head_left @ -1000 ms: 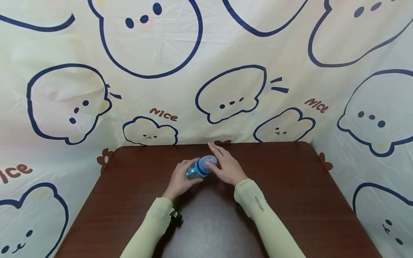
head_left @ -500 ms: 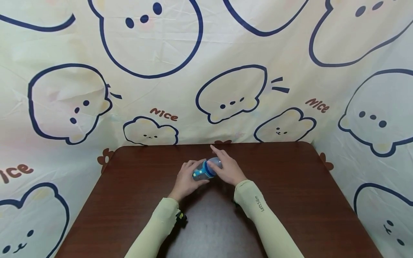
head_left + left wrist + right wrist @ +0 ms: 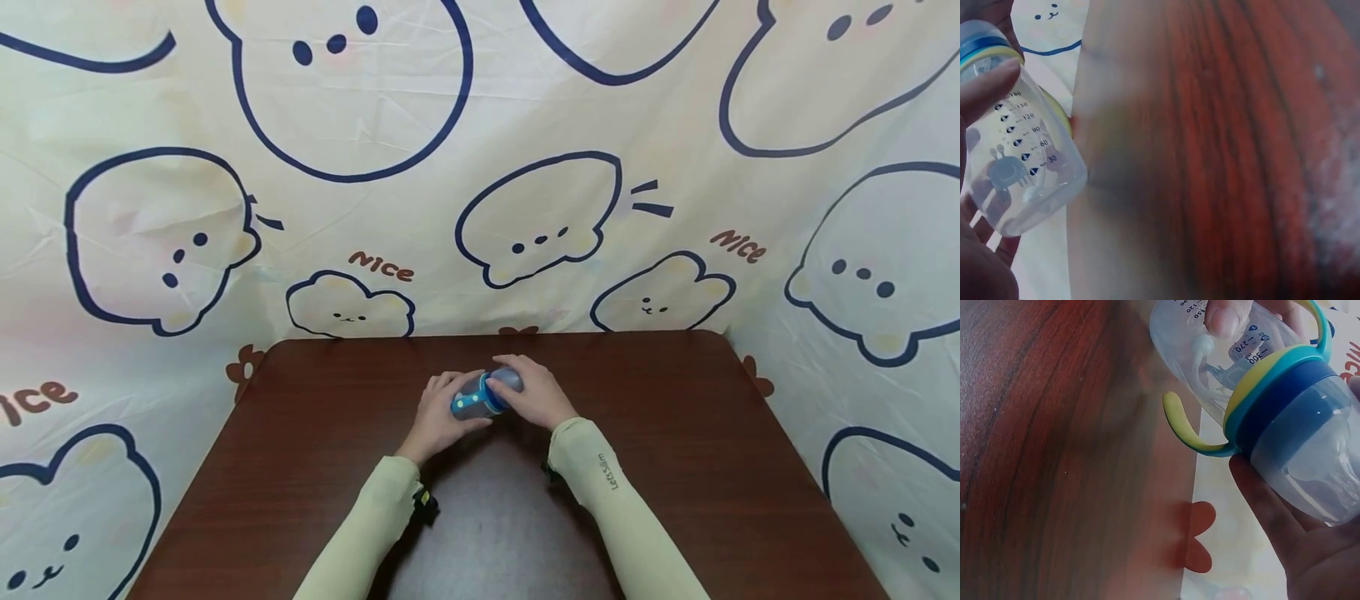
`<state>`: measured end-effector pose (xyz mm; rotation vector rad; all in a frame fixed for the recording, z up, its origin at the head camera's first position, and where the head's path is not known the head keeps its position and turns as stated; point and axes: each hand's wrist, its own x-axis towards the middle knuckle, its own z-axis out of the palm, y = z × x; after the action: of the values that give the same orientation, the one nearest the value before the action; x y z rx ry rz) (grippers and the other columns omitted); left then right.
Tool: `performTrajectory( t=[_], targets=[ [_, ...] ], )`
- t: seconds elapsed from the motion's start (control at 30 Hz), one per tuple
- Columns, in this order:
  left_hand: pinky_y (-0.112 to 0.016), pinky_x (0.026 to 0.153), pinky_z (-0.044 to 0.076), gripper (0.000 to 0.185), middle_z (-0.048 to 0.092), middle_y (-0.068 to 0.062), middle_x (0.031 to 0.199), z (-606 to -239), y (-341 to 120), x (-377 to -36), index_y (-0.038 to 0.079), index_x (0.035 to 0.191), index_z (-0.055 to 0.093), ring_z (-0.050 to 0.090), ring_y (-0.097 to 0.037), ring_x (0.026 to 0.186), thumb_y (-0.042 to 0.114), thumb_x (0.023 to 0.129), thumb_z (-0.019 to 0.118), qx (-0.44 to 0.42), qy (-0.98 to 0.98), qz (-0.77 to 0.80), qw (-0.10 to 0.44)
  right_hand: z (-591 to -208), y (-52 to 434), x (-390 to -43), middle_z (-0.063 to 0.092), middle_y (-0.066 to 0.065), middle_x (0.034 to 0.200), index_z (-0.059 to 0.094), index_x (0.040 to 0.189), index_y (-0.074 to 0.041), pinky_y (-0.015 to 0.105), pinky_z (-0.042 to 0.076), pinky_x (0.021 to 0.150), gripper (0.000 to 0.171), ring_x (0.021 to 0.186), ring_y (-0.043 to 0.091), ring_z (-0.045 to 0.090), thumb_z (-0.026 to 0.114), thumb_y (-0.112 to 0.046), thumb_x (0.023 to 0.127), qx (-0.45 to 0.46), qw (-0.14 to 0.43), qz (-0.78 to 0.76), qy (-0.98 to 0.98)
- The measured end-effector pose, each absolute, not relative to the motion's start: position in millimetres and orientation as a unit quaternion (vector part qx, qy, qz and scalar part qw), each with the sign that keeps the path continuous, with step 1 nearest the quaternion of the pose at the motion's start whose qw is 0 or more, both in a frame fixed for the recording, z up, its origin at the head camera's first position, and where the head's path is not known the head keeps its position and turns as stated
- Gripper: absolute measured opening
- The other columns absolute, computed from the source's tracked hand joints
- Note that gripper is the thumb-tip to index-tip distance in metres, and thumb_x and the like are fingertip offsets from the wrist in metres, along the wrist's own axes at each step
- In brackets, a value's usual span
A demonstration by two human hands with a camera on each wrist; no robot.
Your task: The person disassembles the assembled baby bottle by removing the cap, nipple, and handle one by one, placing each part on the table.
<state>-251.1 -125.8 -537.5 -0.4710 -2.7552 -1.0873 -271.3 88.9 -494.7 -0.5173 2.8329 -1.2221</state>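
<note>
Since a second ago, the right hand (image 3: 534,393) has curled its fingers down over the cap end of the baby bottle (image 3: 483,396), where before they lay straight alongside it, and both hands have shifted slightly right with the bottle.

Nearest are two pale green sleeves (image 3: 607,492) reaching forward over a dark reddish-brown wooden table (image 3: 675,467). A small black-and-yellow device (image 3: 424,505) sits at the left wrist. Mid-table, the left hand (image 3: 438,414) wraps the clear, graduated body of the bottle, thumb across its markings, while the right hand cups the translucent cap (image 3: 1310,456) over the teat. Nothing lies between the hands and the table's far edge. The bottle is held just above the table, tilted, its long axis running from lower left to upper right, cap end pointing away and to the right; a yellow handle (image 3: 1186,428) curves from its blue collar. Beyond hangs a cream cloth backdrop (image 3: 480,167) printed with navy-outlined bear faces.
</note>
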Motion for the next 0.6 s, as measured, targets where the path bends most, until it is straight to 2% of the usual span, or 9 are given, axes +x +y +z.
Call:
performTrajectory(
  t=[0.3, 0.6],
  targets=[
    [-0.057, 0.099, 0.05, 0.087, 0.056, -0.002, 0.138, -544.5, -125.8, -254.6, 0.045, 0.146, 0.052, 0.048, -0.027, 0.124, 0.035, 0.072, 0.096, -0.139, -0.899, -0.416, 0.011, -501.4, 91.4, -273.6, 0.066, 0.006, 0.134, 0.063, 0.14, -0.019, 0.051, 0.053, 0.1, 0.049, 0.111, 0.026, 0.061, 0.064, -0.048, 0.1, -0.154, 0.029, -0.405, 0.901],
    [-0.057, 0.102, 0.048, 0.086, 0.059, -0.004, 0.135, -544.4, -120.7, -262.2, 0.037, 0.144, 0.055, 0.052, -0.029, 0.122, 0.025, 0.07, 0.098, -0.132, -0.894, -0.428, -0.002, -502.0, 95.3, -278.3, 0.068, 0.005, 0.126, 0.068, 0.127, -0.023, 0.05, 0.053, 0.098, 0.035, 0.109, 0.026, 0.061, 0.066, -0.044, 0.1, -0.137, 0.018, -0.408, 0.902]
  ],
)
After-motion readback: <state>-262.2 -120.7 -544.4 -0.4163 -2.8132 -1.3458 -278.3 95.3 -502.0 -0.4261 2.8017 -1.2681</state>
